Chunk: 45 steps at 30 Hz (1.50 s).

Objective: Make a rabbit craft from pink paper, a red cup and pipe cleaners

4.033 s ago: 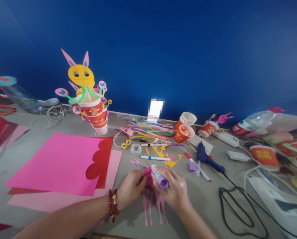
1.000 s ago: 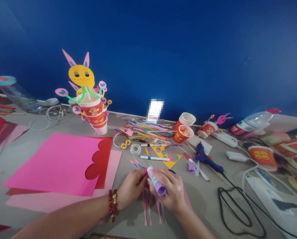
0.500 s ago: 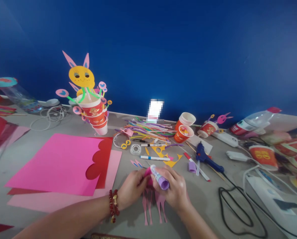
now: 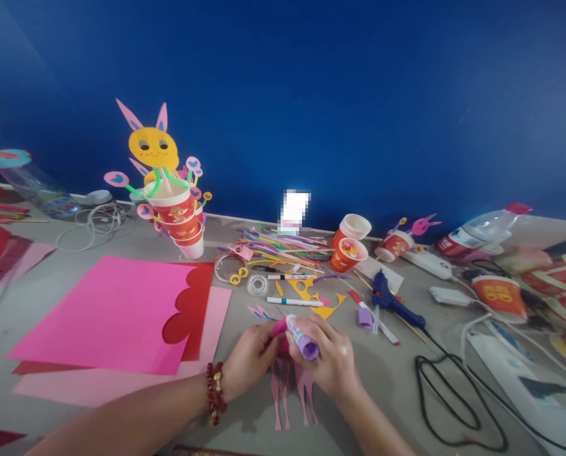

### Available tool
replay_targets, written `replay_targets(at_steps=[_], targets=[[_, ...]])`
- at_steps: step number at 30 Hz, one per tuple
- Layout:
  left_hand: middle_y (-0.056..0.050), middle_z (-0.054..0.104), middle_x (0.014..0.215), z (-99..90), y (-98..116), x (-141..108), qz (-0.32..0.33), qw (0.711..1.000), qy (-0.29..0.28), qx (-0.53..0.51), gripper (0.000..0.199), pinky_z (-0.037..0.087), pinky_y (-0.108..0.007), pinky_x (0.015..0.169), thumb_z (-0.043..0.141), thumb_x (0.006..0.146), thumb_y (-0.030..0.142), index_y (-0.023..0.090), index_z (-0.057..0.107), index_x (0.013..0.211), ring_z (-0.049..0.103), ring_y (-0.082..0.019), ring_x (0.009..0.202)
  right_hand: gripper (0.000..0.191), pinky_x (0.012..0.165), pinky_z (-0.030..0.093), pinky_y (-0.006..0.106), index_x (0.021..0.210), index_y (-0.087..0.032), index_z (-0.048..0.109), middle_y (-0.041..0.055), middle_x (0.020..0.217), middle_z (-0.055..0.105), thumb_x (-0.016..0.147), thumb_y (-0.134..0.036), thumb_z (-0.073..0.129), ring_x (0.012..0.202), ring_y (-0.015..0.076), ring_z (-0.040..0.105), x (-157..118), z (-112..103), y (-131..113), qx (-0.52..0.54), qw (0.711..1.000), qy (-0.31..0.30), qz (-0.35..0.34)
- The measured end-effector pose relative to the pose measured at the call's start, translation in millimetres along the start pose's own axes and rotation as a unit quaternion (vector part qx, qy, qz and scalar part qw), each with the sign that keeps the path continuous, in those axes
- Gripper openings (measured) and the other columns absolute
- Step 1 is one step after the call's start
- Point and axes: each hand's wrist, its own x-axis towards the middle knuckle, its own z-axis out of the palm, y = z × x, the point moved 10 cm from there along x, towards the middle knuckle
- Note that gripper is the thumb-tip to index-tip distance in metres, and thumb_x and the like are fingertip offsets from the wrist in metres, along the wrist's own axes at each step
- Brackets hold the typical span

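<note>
My right hand (image 4: 333,358) grips a glue stick (image 4: 302,339) with a purple base, its white end tilted down onto a hot-pink paper piece (image 4: 280,328). Pinched in the fingers of my left hand (image 4: 249,358) is that same pink piece, partly covered by both hands. Below them lie pale pink paper cutouts (image 4: 306,392) with long thin legs, their tops hidden under my hands. Just beyond my left fingers are small pink ear shapes (image 4: 259,312) with blue centres. A purple cap (image 4: 365,318) rests to the right.
Pink paper sheets (image 4: 107,310) are stacked at left. Behind them stands a stacked-cup figure (image 4: 176,212) with a yellow face. Pipe cleaners (image 4: 287,247), markers (image 4: 294,302) and a tape roll (image 4: 257,285) lie ahead. A blue glue gun (image 4: 392,301) with a looping black cord sits right.
Almost nothing differs; the view has shifted very slightly. Both hands keep their hold, and the glue stick stays against the pink paper.
</note>
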Motion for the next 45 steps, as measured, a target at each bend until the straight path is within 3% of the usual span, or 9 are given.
replay_targets(at_steps=[13,18,23,28,31,34,37,41,45], targets=[[-0.002,0.067,0.071,-3.3,-1.9,1.0,-0.016,0.997,0.012,-0.075,0.028,0.046,-0.022,0.060,0.044,0.096,0.032,0.016,0.063,0.082,0.061,-0.015,0.064,0.018,0.058,0.049,0.026,0.096,-0.019,0.068,0.0063,0.080,0.070,0.090,-0.030,0.056,0.065,0.0191,0.067,-6.1,4.3,8.9,-0.055,0.998,-0.015,-0.004],[-0.004,0.071,0.069,4.5,-6.4,-0.6,-0.043,0.982,-0.016,-0.184,0.030,0.053,-0.026,0.062,0.043,0.097,0.038,0.016,0.063,0.090,0.067,-0.017,0.061,0.013,0.070,0.052,0.029,0.094,-0.020,0.068,0.0065,0.087,0.073,0.083,-0.027,0.068,0.076,0.0211,0.069,-9.8,-27.5,54.8,0.027,0.981,0.124,0.144],[-0.006,0.074,0.076,2.2,-9.6,-0.2,-0.047,0.971,0.000,-0.233,0.028,0.054,-0.027,0.061,0.048,0.095,0.040,0.015,0.059,0.094,0.070,-0.018,0.065,0.025,0.051,0.046,0.025,0.093,-0.020,0.065,0.0025,0.074,0.071,0.075,-0.035,0.075,0.056,0.0151,0.059,-36.8,-3.3,104.5,0.369,0.820,0.193,0.393],[-0.010,0.075,0.085,3.8,-10.7,-1.6,-0.052,0.964,0.000,-0.259,0.030,0.054,-0.026,0.058,0.049,0.095,0.042,0.014,0.058,0.097,0.070,-0.018,0.065,0.023,0.061,0.049,0.026,0.082,-0.023,0.060,-0.0009,0.078,0.068,0.067,-0.029,0.077,0.064,0.0143,0.060,-30.7,26.4,99.1,0.583,0.669,0.156,0.435],[-0.010,0.075,0.087,4.8,-14.3,-1.0,-0.058,0.966,-0.004,-0.254,0.031,0.054,-0.026,0.059,0.049,0.095,0.043,0.014,0.058,0.098,0.069,-0.016,0.064,0.023,0.067,0.048,0.028,0.087,-0.024,0.059,-0.0027,0.074,0.062,0.068,-0.030,0.072,0.065,0.0145,0.057,-25.1,-3.9,113.9,0.550,0.709,0.200,0.392],[-0.010,0.075,0.087,6.2,-14.6,-0.5,-0.056,0.971,-0.014,-0.231,0.032,0.053,-0.025,0.058,0.048,0.095,0.044,0.014,0.059,0.094,0.068,-0.015,0.062,0.026,0.060,0.043,0.027,0.089,-0.023,0.057,-0.0027,0.070,0.058,0.073,-0.040,0.068,0.061,0.0153,0.054,-39.5,-55.9,144.5,0.337,0.811,0.243,0.412],[-0.009,0.074,0.085,6.8,-12.5,-1.6,-0.054,0.973,-0.018,-0.223,0.034,0.053,-0.025,0.057,0.048,0.094,0.046,0.014,0.059,0.090,0.067,-0.014,0.060,0.030,0.058,0.038,0.029,0.081,-0.021,0.058,0.0033,0.069,0.062,0.081,-0.050,0.061,0.067,0.0225,0.060,-44.2,-85.7,162.5,-0.033,0.894,0.086,0.439],[-0.009,0.075,0.088,5.9,-11.4,-3.2,-0.062,0.975,-0.018,-0.212,0.034,0.054,-0.026,0.059,0.048,0.094,0.047,0.015,0.059,0.091,0.068,-0.015,0.061,0.024,0.060,0.037,0.029,0.090,-0.019,0.061,0.0126,0.091,0.072,0.092,-0.040,0.050,0.084,0.0275,0.067,-51.6,-65.6,173.9,-0.248,0.854,-0.174,0.423],[-0.010,0.074,0.089,4.4,-10.4,-3.8,-0.065,0.975,-0.018,-0.210,0.032,0.053,-0.026,0.059,0.047,0.095,0.045,0.015,0.058,0.093,0.068,-0.015,0.062,0.015,0.058,0.037,0.028,0.083,-0.020,0.063,0.0112,0.091,0.074,0.086,-0.035,0.061,0.084,0.0274,0.068,-51.4,-52.3,168.6,-0.247,0.848,-0.204,0.423]])
